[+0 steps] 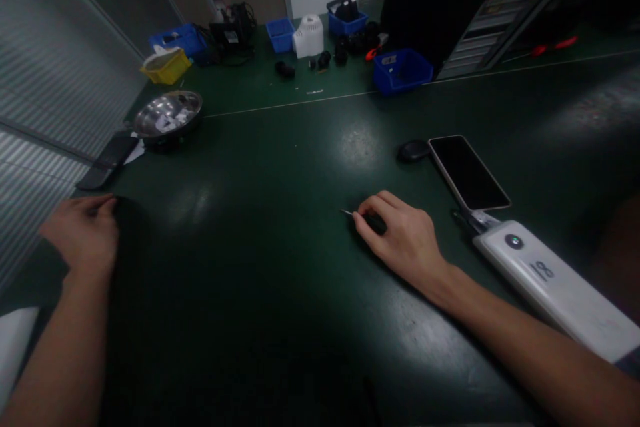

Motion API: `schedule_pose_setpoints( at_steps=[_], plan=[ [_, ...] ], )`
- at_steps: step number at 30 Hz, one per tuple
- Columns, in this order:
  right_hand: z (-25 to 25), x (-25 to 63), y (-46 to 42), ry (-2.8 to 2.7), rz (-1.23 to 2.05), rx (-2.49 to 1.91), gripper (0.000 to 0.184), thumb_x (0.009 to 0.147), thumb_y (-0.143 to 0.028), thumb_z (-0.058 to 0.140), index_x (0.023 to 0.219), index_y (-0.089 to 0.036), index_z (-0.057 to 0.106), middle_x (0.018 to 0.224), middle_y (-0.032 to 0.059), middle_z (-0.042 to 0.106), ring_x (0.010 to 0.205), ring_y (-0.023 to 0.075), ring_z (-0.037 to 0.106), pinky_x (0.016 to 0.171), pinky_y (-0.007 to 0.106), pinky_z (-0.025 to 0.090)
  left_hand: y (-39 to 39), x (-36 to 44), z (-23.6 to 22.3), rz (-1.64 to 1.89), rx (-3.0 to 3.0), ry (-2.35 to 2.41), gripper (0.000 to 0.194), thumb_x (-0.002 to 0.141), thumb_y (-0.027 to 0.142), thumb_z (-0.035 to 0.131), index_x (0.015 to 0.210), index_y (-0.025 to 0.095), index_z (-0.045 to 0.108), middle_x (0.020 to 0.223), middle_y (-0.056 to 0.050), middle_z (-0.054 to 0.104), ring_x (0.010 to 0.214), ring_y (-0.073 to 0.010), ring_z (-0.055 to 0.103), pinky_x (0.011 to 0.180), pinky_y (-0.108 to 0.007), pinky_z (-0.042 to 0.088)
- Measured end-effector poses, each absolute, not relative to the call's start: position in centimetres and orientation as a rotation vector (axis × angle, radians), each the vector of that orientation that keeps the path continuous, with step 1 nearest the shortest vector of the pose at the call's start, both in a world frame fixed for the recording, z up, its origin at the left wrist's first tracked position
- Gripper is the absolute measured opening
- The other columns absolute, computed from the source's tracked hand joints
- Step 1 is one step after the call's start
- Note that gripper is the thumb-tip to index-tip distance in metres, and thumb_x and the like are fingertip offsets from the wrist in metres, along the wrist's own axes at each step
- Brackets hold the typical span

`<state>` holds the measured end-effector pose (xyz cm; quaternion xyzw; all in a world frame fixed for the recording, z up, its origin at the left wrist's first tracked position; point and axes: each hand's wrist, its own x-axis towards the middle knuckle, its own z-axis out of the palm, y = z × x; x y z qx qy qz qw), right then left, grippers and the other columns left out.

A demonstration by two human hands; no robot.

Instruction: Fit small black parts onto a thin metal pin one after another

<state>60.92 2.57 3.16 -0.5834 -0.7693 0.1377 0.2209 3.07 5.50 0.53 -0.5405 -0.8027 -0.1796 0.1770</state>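
Observation:
My right hand rests over the green table, thumb and forefinger pinched together. A thin, silvery, pin-like piece sticks out leftward from that pinch; its exact kind is too small to tell. At the far left, my left hand is closed, its fingertips pressed together close to the table surface. Whatever those fingertips hold, if anything, is hidden. Beyond my left hand lies a dark flat tray-like object.
A phone, a black mouse-like object and a white power bank lie to the right. A metal bowl with white scraps stands back left. Along the back are a blue bin and a yellow bin.

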Motion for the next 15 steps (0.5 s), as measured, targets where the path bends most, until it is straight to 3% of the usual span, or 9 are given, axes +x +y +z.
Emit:
schedule_pose_setpoints(
  at_steps=[3, 8, 15],
  plan=[
    [3.2, 60.9, 2.6, -2.128, 0.390, -1.617, 0.019, 0.098, -0.038, 0.057, 0.093, -0.023, 0.068, 0.096, 0.0005, 0.068, 0.072, 0.0146, 0.060, 0.061, 0.029, 0.037, 5.5, 3.2, 0.7, -0.492, -1.533, -2.293, 0.036, 0.088, 0.042, 0.056, 0.105, 0.017, 0.075, 0.097, -0.007, 0.069, 0.095, -0.0254, 0.059, 0.100, -0.043, 0.037],
    [3.1, 60.9, 2.6, -2.130, 0.385, -1.608, 0.020, 0.098, -0.039, 0.056, 0.093, -0.023, 0.067, 0.096, 0.0001, 0.067, 0.074, 0.0147, 0.061, 0.061, 0.029, 0.037, 5.4, 4.2, 1.4, -0.424, -1.422, -2.457, 0.031, 0.086, 0.038, 0.060, 0.103, 0.017, 0.075, 0.080, -0.005, 0.065, 0.084, -0.0243, 0.051, 0.099, -0.047, 0.031],
    [3.2, 61.0, 2.5, -2.144, 0.404, -1.627, 0.021, 0.099, -0.039, 0.055, 0.094, -0.024, 0.067, 0.098, -0.0004, 0.067, 0.074, 0.0141, 0.061, 0.061, 0.029, 0.038, 4.7, 4.4, 1.7, -0.338, -1.423, -2.480, 0.040, 0.089, 0.048, 0.056, 0.104, 0.015, 0.074, 0.077, -0.004, 0.062, 0.078, -0.0216, 0.052, 0.095, -0.039, 0.034]
  ],
)
